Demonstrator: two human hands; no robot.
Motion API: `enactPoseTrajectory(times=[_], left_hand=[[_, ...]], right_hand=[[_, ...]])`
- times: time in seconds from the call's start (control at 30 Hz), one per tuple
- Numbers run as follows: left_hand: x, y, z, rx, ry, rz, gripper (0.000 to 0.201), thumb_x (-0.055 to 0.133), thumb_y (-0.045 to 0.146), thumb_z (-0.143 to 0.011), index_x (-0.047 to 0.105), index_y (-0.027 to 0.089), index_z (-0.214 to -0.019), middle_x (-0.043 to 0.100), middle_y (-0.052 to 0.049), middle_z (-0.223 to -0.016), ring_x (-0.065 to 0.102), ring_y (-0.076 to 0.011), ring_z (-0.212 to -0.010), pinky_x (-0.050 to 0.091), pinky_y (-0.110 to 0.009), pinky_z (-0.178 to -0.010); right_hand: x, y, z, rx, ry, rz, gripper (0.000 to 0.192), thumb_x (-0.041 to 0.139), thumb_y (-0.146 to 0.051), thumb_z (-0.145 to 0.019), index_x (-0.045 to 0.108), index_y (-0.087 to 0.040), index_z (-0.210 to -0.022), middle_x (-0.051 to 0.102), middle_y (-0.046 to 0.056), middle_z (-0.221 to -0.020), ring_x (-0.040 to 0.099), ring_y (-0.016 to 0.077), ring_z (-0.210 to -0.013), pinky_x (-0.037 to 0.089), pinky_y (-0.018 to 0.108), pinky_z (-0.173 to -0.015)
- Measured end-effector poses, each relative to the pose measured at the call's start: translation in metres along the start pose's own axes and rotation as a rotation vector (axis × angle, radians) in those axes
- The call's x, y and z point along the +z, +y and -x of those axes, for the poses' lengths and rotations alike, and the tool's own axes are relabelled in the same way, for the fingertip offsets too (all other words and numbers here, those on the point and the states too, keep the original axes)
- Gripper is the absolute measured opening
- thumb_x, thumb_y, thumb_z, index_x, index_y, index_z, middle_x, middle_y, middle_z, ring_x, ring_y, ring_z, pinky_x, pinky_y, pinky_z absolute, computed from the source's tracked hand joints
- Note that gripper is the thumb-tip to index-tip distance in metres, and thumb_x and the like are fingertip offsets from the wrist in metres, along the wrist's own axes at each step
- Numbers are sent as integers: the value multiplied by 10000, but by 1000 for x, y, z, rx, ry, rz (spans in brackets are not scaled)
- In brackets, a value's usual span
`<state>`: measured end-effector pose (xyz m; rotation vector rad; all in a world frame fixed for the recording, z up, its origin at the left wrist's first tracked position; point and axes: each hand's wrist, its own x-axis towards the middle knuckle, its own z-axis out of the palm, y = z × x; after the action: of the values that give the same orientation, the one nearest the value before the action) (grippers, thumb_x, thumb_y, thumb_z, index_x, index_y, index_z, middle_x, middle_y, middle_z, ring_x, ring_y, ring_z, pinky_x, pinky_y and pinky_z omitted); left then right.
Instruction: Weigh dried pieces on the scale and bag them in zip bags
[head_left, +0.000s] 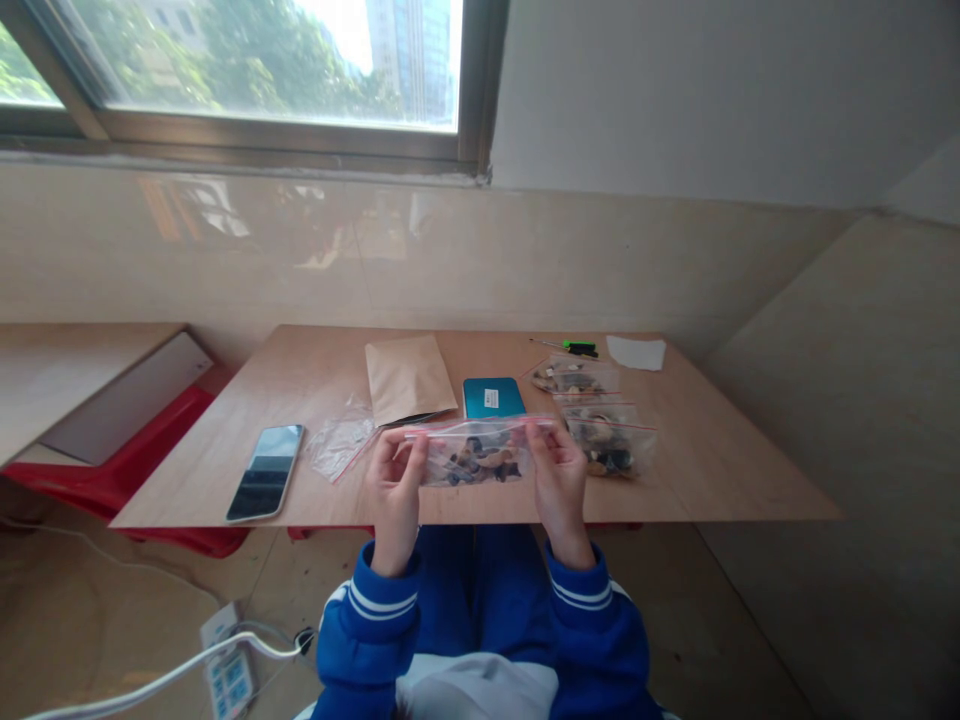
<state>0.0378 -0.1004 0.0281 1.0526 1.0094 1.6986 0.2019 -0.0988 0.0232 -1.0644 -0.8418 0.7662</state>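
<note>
A clear zip bag with a red seal strip and dark and tan pieces inside is stretched between my two hands, over the table's front part. My left hand pinches its left top corner between thumb and fingers. At the right top corner, my right hand grips the seal edge the same way. What the small pieces are I cannot make out. Just behind the bag lies a teal box with a white label. More filled zip bags lie beyond my right hand, one further back.
On the wooden table are a phone, crumpled clear bags, a brown paper envelope, a green-handled screwdriver and white paper. A power strip with a white cable is on the floor, left.
</note>
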Motion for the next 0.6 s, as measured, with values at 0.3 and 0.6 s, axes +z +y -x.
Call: enactPoseTrajectory(times=[0.3, 0.6], left_hand=[[0, 5, 2, 62, 63, -72, 201, 690, 372, -806, 601, 192, -824, 684, 12, -675, 622, -115, -589, 464, -201, -537], [3, 1, 1, -27, -12, -49, 252, 627, 447, -837, 603, 198, -870, 684, -12, -797, 560, -90, -567, 416, -187, -492]], right_hand=[[1, -8, 1, -70, 22, -13, 203, 725, -391, -763, 680, -193, -759, 735, 38, -777, 692, 182, -752, 561, 327, -766], [1, -3, 0, 28, -76, -130, 247, 665, -444, -813, 653, -219, -914, 724, 28, -824, 686, 162, -685, 576, 304, -659]])
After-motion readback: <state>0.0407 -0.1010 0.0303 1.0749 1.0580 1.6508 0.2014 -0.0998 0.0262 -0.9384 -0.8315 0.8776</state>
